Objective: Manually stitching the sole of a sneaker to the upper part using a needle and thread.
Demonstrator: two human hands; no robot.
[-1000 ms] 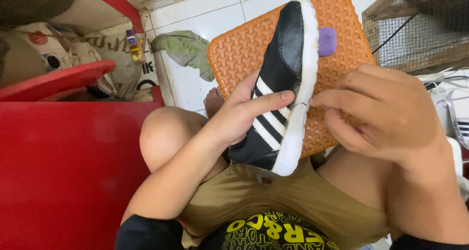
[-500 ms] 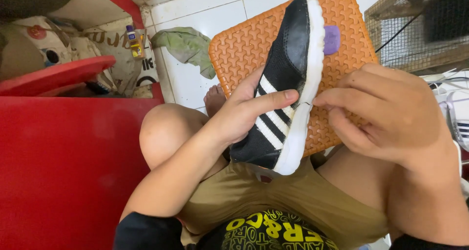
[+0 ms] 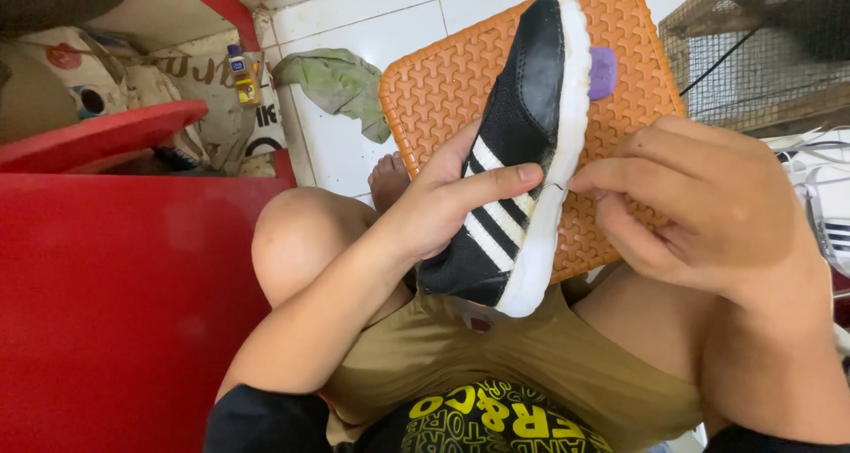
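- head view: the left hand grips a black sneaker with white stripes across its upper, index finger laid along the side, holding it tilted above the lap and an orange woven mat.
- the right hand has its fingertips pinched closed at the white sole's edge, apparently on a thin thread or needle; too small to be sure.
- judged step: stitching or working the seam where sole meets upper. the next move seems to call for a steady hold and a short, careful pull along that edge.
- room: a red bin wall crowds the left knee, a wire cage sits near on the right; open white floor tile lies ahead, with a green rag and a purple bit on the mat.
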